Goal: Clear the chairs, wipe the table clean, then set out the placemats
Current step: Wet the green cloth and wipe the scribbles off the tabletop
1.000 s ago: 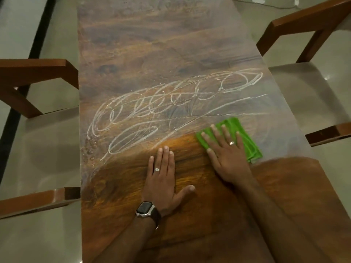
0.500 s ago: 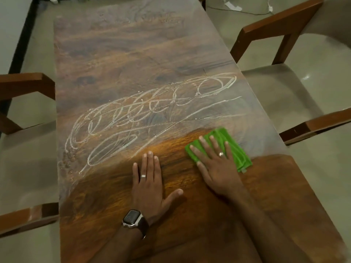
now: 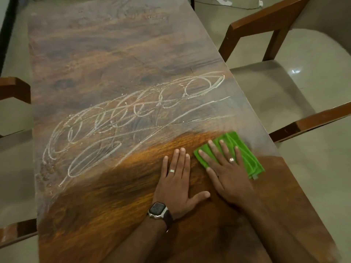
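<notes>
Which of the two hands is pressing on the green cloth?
The right hand, flat with fingers spread on the green cloth. The left hand, the one with the watch, lies on the bare table beside it.

wooden table (image 3: 117, 54) | green cloth (image 3: 248, 158), white scribbles (image 3: 121, 118)

No text or label can be read.

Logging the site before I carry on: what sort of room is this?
Most likely a home dining room: a long wooden table with cushioned wooden chairs on both sides, on a glossy tiled floor. The right hand presses a green cloth on the tabletop.
</notes>
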